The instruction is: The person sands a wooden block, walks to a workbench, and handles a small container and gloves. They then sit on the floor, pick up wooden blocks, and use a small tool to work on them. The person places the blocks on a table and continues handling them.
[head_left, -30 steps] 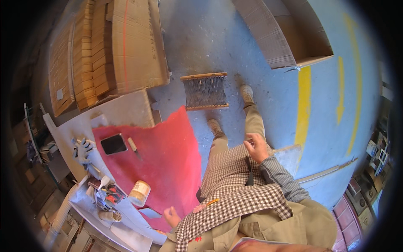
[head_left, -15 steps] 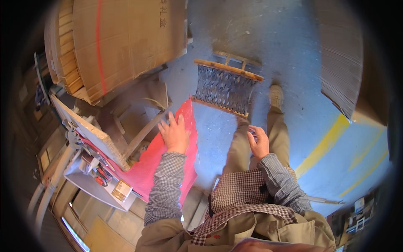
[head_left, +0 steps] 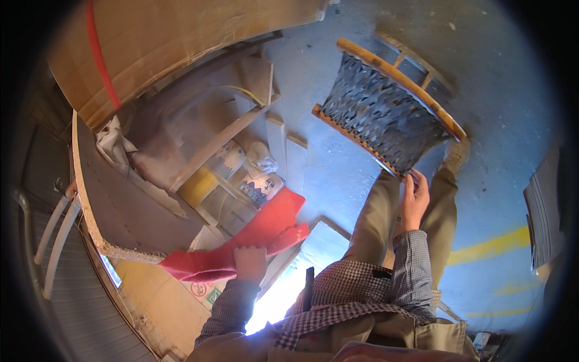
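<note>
My left hand (head_left: 250, 263) is closed on a bunched red cloth (head_left: 274, 220), with its fingers curled over the lower edge. The cloth stretches from the corner of a brown-topped board (head_left: 142, 211) toward the middle of the view. My right hand (head_left: 415, 202) pinches the near corner of a folding stool (head_left: 386, 108), where the lower wooden bar ends. The stool has two wooden bars, a dark woven seat between them and a ladder-like leg frame on its far side. It is tilted in front of my legs.
A large cardboard box (head_left: 181, 36) with a red strap stands at the upper left. Under and beside the board are wooden slats (head_left: 217, 145) and printed sacks (head_left: 259, 181). Flattened grey cardboard (head_left: 543, 205) stands at the right, near a yellow floor stripe (head_left: 488, 246).
My left hand has gone from spread over the hanging cloth to gripping it, and the cloth is bunched up. My right hand has closed on the stool, which appears larger and more tilted.
</note>
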A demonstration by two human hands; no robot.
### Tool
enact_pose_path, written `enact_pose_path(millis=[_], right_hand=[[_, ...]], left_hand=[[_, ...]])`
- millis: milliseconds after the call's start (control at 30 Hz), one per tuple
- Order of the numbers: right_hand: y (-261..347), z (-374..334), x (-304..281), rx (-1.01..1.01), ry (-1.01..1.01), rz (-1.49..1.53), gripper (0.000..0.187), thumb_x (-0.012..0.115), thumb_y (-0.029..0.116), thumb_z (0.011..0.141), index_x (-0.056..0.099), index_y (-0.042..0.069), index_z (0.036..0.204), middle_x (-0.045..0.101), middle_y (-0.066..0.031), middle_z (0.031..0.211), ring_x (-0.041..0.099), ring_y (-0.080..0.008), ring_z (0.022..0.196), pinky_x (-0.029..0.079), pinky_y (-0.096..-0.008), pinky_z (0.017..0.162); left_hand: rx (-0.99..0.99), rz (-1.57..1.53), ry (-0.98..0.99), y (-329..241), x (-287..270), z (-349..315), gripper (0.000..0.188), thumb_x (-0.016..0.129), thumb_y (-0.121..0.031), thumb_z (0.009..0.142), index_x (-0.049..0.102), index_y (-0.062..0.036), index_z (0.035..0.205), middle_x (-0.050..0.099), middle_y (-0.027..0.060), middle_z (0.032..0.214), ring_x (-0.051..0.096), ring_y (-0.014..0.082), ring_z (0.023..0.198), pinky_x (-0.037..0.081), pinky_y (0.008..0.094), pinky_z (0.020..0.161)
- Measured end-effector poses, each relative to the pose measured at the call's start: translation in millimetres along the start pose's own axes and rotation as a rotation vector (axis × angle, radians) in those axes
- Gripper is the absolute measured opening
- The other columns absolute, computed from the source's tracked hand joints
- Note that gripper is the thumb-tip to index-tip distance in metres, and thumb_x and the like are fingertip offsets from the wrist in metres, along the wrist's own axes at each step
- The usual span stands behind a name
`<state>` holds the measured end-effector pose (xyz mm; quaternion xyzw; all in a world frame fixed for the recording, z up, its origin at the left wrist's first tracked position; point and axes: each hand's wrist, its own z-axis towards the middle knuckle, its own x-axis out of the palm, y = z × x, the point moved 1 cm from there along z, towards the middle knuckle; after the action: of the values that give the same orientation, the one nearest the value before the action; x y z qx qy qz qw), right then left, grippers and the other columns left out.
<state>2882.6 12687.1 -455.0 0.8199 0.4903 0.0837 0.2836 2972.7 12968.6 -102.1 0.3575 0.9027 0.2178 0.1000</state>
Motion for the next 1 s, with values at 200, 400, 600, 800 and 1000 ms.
enact_pose_path(millis=[200,400,600,800,1000], right_hand=[[8,5,13,0.042,0.024,0.080,0.026,0.063,0.013,0.104,0.067,-0.005,0.123,0.072,-0.0102,0.110,0.068,-0.0144,0.098,0.054,-0.0274,0.089],[13,2,27,0.051,0.023,0.113,0.027,0.063,0.013,0.104,0.066,-0.005,0.123,0.072,-0.0099,0.110,0.068,-0.0135,0.098,0.054,-0.0270,0.090],[25,9,35,0.013,0.036,0.098,0.026,0.064,0.013,0.104,0.067,-0.005,0.123,0.073,-0.0098,0.110,0.068,-0.0128,0.098,0.053,-0.0267,0.089],[25,3,53,-0.013,0.023,0.076,0.026,0.064,0.013,0.103,0.067,-0.004,0.122,0.073,-0.0097,0.109,0.068,-0.0129,0.097,0.053,-0.0267,0.088],[15,1,52,-0.009,0.072,0.077,0.026,0.064,0.014,0.104,0.067,-0.004,0.123,0.074,-0.0100,0.110,0.068,-0.0132,0.098,0.054,-0.0276,0.087]], left_hand=[[0.039,-0.061,0.024,5,14,-32,0.012,0.061,-0.022,0.088,0.072,-0.0185,0.083,0.070,0.0069,0.077,0.069,0.0293,0.074,0.049,0.0496,0.070],[0.011,-0.073,0.010,-5,17,-35,0.011,0.062,-0.022,0.088,0.073,-0.0187,0.085,0.071,0.0059,0.077,0.070,0.0295,0.075,0.050,0.0502,0.074],[-0.042,-0.108,-0.005,-3,15,-19,0.012,0.064,-0.026,0.088,0.073,-0.0185,0.085,0.071,0.0057,0.078,0.070,0.0301,0.077,0.050,0.0510,0.077],[0.003,-0.144,-0.135,4,-1,-1,0.015,0.059,-0.013,0.085,0.072,-0.0166,0.093,0.067,0.0063,0.081,0.065,0.0295,0.074,0.046,0.0489,0.073],[0.010,-0.242,-0.236,5,-15,12,0.015,0.059,-0.012,0.084,0.072,-0.0146,0.090,0.069,0.0085,0.086,0.067,0.0317,0.077,0.047,0.0486,0.075]])
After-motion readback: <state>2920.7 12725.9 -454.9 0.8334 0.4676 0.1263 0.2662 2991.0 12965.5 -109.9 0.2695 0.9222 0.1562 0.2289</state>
